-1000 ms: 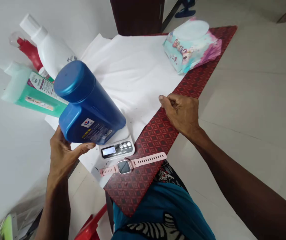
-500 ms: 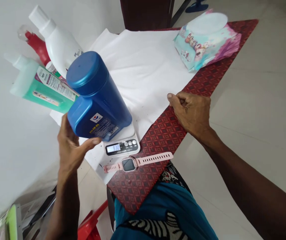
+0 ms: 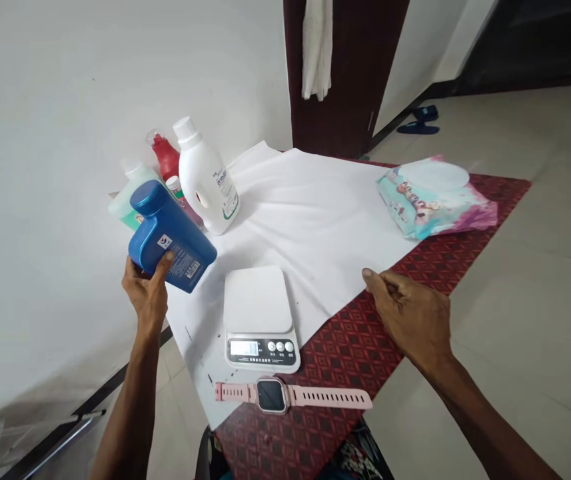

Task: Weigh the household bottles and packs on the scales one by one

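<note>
My left hand (image 3: pixel 148 290) grips a blue bottle (image 3: pixel 178 247) with a blue cap, its thumb across the back label. The bottle is tilted and held to the left of the white kitchen scale (image 3: pixel 258 300), apart from it. Nothing lies on the scale's plate; its display is lit, but I cannot read the digits. My right hand (image 3: pixel 410 313) is closed in a loose fist at the table's right edge, with nothing seen in it. In front of the scale a pink-strapped smartwatch (image 3: pixel 271 395) lies stretched out.
Behind the blue bottle stand a white bottle (image 3: pixel 202 180), a red bottle (image 3: pixel 166 159) and a green-filled bottle (image 3: pixel 132 200), partly hidden. A wipes pack (image 3: pixel 430 200) lies at the far right of the table. White cloth (image 3: pixel 310 213) covers part of the red patterned tabletop (image 3: pixel 350 350).
My left hand has lifted the blue bottle off the scale and carried it left, towards the other bottles. The view has tilted up. My right hand keeps its closed shape at the table edge.
</note>
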Demonstrator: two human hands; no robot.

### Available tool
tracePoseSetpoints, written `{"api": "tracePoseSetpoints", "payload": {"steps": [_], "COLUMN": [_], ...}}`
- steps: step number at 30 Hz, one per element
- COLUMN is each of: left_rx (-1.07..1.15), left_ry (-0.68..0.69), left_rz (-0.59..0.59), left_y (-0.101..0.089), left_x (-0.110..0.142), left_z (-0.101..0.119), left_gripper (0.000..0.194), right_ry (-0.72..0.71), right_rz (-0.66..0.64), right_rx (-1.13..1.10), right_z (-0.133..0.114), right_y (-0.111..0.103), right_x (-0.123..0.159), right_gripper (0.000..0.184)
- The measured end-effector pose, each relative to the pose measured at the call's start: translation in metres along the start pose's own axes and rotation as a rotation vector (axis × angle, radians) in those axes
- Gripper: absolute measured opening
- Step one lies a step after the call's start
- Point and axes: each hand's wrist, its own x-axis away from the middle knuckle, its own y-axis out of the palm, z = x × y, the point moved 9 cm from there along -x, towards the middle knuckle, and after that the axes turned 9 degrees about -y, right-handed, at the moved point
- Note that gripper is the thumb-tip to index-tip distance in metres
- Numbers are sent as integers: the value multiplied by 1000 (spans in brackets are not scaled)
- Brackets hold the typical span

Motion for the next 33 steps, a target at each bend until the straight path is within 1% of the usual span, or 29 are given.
{"api": "tracePoseSetpoints", "payload": {"steps": [3, 7, 10, 13, 16, 17, 18, 19, 20, 21, 22, 23, 24, 25, 26, 27, 28, 29, 30, 31, 32, 33], "left_rx": [-21, 0, -18, -58, -96, -121, -147, -186, -234, -267, -296, -297, -243, -208, -161, -113, -76, -64, -61, -76, -107, -144], "left_ry": [-39, -74, -71, -35, -70, -75, -32, 54, 174, 317, 468, 582, 676, 734, 715, 669, 602, 515, 406, 286, 161, 57], "left_rz": [26, 42, 74, 130, 134, 120, 136, 155, 173, 185, 173, 117, 45, -84, -278, -463, -630, -784, -878, -930, -957, -966], "left_y": [5, 28, 44, 49, 47, 47, 44, 43, 45, 51, 64, 83, 106, 137, 175, 215, 256, 297, 335, 369, 399, 425], "left_x": [-25, -44, -57, -74, -90, -92, -91, -87, -78, -64, -46, -27, -7, 14, 32, 52, 73, 94, 112, 129, 144, 158], "left_z": [-24, -48, -58, -64, -72, -71, -62, -47, -25, 1, 29, 54, 78, 100, 116, 129, 140, 147, 150, 151, 148, 144], "left_gripper": [63, 59, 55, 59, 72, 77, 85, 94, 104, 114, 118, 118, 111, 96, 79, 70, 72, 83, 92, 98, 103, 109], "right_ry": [-3, -14, -19, -21, -8, -3, 1, 4, 8, 11, 14, 16, 18, 20, 22, 22, 22, 21, 20, 19, 18, 19], "right_rz": [8, 13, 20, 20, 16, 18, 20, 21, 19, 16, 13, 11, 12, 12, 9, 6, 4, 3, 3, 5, 10, 16], "right_rx": [2, -1, 6, 0, -3, -2, -3, -5, -8, -12, -17, -22, -27, -31, -34, -35, -33, -31, -29, -26, -25, -25], "right_z": [0, 1, 1, -2, -2, -1, 0, 1, 1, 2, 3, 4, 4, 4, 4, 4, 4, 4, 4, 4, 4, 5], "right_y": [0, 2, 1, 0, 0, 0, 1, 1, 1, 2, 2, 2, 2, 3, 3, 3, 4, 4, 5, 5, 5, 4], "right_x": [0, -2, -3, -4, -4, -4, -4, -4, -3, -3, -2, -2, -1, -1, 0, 0, 0, 0, 1, 1, 1, 1], "right_gripper": [69, 68, 66, 63, 61, 60, 58, 57, 56, 55, 53, 52, 50, 48, 47, 45, 44, 43, 42, 41, 41, 40]}}
